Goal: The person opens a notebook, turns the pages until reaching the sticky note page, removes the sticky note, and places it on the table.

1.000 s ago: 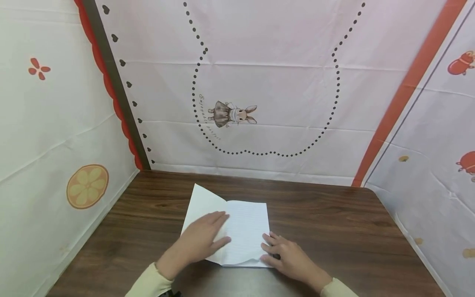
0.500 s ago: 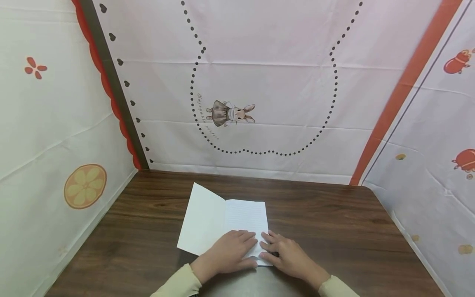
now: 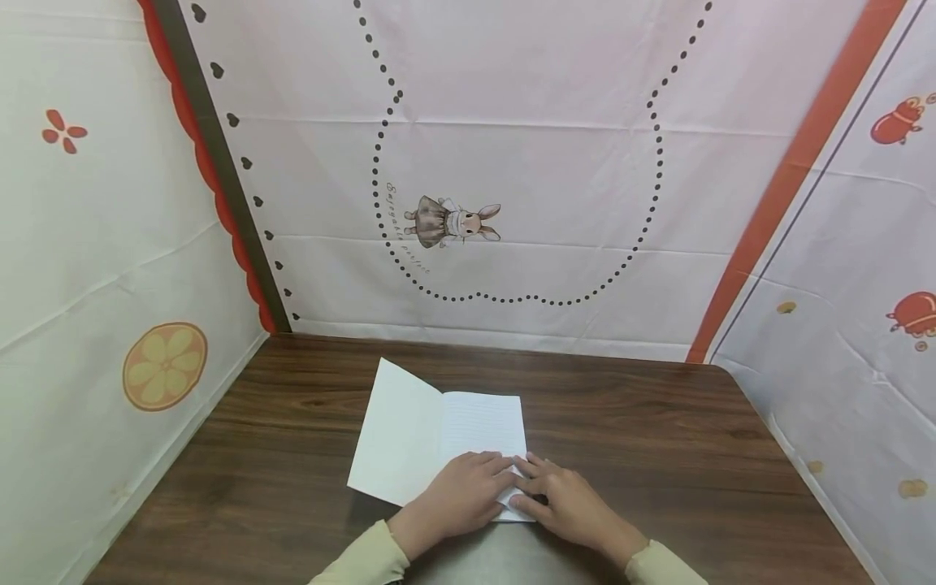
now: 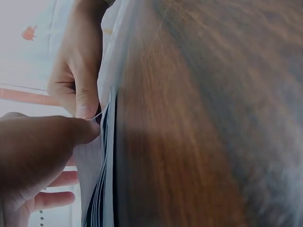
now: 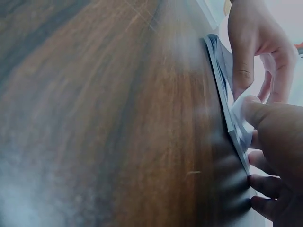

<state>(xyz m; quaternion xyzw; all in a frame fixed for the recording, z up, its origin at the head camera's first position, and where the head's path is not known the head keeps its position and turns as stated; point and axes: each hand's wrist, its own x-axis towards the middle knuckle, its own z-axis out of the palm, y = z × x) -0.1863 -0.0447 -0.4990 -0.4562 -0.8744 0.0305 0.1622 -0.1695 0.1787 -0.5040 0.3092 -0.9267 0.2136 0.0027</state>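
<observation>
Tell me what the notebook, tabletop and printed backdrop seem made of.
Notebook: apparently matte paper, judging by its thin leaves separating at the edge.
Tabletop: slightly glossy wood or wood-look laminate; brown grain and soft glare show.
Backdrop: probably dull fabric, from its fold creases.

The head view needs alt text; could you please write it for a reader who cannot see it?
A person's left hand and right hand come close together over the lower right-hand page of an open white ruled-paper notebook. It sits on a dark brown wood-grain table, with printed white fabric behind.

Open notebook [image 3: 417, 439] on brown table [image 3: 651, 439]
</observation>
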